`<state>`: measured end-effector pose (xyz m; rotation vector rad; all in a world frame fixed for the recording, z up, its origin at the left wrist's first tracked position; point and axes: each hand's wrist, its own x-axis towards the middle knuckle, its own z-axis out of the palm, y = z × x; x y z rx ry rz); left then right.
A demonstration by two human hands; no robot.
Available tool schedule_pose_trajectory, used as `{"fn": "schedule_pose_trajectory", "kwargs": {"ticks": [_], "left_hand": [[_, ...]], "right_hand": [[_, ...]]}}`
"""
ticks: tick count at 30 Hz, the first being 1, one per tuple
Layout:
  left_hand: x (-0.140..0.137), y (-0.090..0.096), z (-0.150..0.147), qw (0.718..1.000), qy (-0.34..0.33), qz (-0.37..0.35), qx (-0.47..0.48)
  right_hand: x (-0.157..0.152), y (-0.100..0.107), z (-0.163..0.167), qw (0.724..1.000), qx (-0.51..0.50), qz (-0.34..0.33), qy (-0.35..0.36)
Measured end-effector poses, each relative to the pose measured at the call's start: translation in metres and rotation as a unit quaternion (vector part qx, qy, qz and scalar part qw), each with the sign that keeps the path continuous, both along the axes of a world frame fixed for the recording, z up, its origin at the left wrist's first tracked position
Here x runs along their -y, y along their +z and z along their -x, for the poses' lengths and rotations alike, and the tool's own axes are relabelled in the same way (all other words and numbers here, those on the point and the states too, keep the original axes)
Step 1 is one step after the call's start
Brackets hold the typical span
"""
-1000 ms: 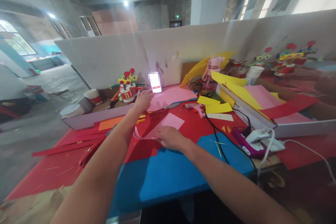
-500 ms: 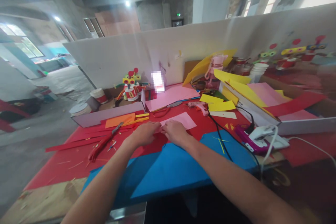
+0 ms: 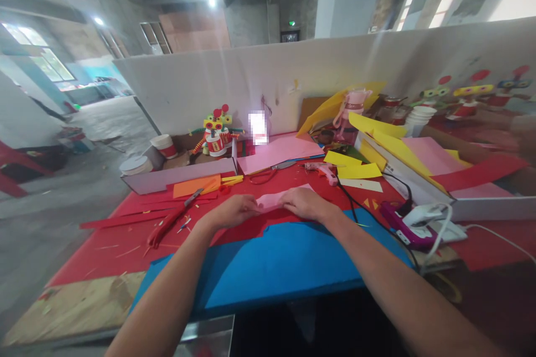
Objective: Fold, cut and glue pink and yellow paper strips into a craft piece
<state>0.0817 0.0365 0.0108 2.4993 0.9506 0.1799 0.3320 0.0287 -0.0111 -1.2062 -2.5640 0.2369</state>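
Observation:
Between my hands is a piece of pink paper over the red tabletop, its near edge looking folded or curled. My left hand grips its left end, with thumb and fingers pressed together. At the right end, my right hand has its fingers closed on the near edge. Blue paper lies under my forearms along the table's front. Left of my left hand are red-handled pliers and an orange paper piece. Beyond my hands lie red-handled scissors and a pink glue gun.
A low white box with robot figures stands back left. At right are a white box of coloured paper and a purple power strip with cables trailing across the table. A pale partition runs behind.
My right hand has moved to the right along the pink paper, away from my left hand, so more of the near edge shows between them. The camera view has shifted slightly.

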Motion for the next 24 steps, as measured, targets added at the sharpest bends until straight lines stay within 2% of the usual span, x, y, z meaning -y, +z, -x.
{"fn": "schedule_pose_trajectory", "kwargs": {"ticks": [3,7,13,17,19,21,24], "left_hand": [[-0.006,0.008,0.015,0.996,0.039,0.079,0.014],[-0.015,0.010,0.039,0.985,0.100,0.137,0.011],[-0.021,0.005,0.060,0.960,0.199,0.189,0.062],[-0.021,0.002,0.063,0.953,0.207,0.210,0.067],[-0.020,0.004,0.062,0.955,0.187,0.223,0.052],[-0.018,0.007,0.060,0.955,0.172,0.241,0.036],[-0.015,0.011,0.056,0.946,0.179,0.268,0.027]], "right_hand": [[-0.008,0.007,-0.014,0.999,0.003,0.053,-0.002],[-0.026,0.009,-0.039,0.989,0.002,0.131,-0.074],[-0.036,-0.007,-0.065,0.959,-0.115,0.212,-0.149],[-0.033,-0.016,-0.065,0.945,-0.126,0.257,-0.156],[-0.031,-0.016,-0.061,0.949,-0.101,0.254,-0.154],[-0.028,-0.015,-0.057,0.959,-0.067,0.224,-0.163],[-0.023,-0.013,-0.052,0.965,-0.030,0.180,-0.186]]}}
